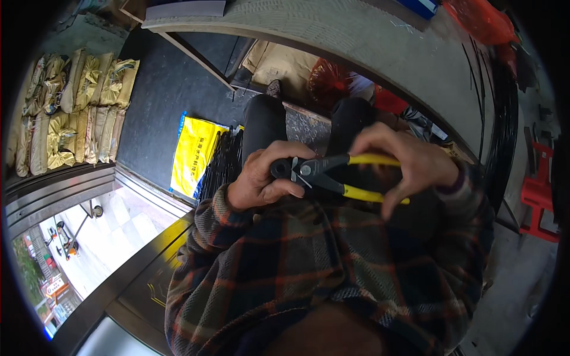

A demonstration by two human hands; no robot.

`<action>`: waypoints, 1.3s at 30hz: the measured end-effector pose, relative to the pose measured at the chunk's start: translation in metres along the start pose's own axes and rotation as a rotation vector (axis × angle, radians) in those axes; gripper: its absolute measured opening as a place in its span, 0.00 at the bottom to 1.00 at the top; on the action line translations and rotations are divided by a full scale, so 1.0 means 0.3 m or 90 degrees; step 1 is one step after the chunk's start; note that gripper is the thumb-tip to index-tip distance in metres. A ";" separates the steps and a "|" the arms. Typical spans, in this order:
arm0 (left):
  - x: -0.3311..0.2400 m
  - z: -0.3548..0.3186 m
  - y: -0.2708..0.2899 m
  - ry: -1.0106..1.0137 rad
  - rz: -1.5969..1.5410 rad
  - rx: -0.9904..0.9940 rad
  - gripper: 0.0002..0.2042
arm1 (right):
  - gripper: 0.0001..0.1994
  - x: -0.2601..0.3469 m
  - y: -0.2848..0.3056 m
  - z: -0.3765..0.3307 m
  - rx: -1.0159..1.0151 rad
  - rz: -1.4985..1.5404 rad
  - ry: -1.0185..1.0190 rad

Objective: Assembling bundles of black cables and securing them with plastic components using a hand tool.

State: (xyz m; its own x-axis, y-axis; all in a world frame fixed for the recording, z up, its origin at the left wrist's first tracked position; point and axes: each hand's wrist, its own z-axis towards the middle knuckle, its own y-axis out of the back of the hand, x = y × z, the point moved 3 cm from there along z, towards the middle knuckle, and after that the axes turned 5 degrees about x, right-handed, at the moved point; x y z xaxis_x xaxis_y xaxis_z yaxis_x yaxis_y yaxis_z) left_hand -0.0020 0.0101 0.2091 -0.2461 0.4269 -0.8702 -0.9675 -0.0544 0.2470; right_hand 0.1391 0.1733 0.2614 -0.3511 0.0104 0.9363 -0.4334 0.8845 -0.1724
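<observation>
Left hand (261, 176): thumb and index finger are closed about a black ring-shaped piece (278, 168) at the head end of a pair of pliers (314, 172); whether the jaws bite on the piece cannot be told. Pliers: located in front of the person's torso, between the two hands, with the dark head toward the left hand and the handles, sleeved in yellow, spread apart toward the right. Right hand (412, 159): slightly blurred, gripping the pliers, with the fingers over the upper handle and the thumb at the end of the lower one. Surroundings, from left to right: wrapped brown bundles (77, 127) stand side by side in two rows at the far left. Below them, a metal frame (65, 190) borders an opening onto pale paving (133, 221). A yellow bag (199, 142) lies on a dark surface (157, 95), with thin black strips (222, 169) just beside it, near the left hand. A grey worktop (356, 29) spans the upper area beyond the knees; under it sits a red bag (328, 83). Long black lengths (507, 124) extend along the right side. A red stool (539, 190) stands at the far right.
</observation>
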 end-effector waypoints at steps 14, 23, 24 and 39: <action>0.013 0.042 -0.038 0.096 -0.074 -0.093 0.29 | 0.15 -0.041 -0.005 -0.055 -0.306 -0.705 -0.036; 0.051 0.020 -0.041 0.060 -0.102 0.027 0.28 | 0.33 -0.032 0.018 -0.037 -0.060 -0.194 -0.147; 0.052 0.026 -0.048 0.077 -0.106 -0.003 0.29 | 0.32 -0.030 0.004 -0.044 -0.089 -0.255 -0.119; 0.053 0.027 -0.033 0.127 -0.078 -0.065 0.28 | 0.16 -0.054 -0.031 -0.045 -0.357 -0.774 0.072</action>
State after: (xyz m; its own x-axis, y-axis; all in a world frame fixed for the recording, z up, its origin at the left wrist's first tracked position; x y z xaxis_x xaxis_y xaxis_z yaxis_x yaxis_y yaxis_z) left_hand 0.0040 0.0247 0.1963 -0.1236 0.2496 -0.9604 -0.9892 -0.1080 0.0992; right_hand 0.1600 0.1712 0.2520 0.0928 -0.8981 0.4298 -0.0128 0.4305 0.9025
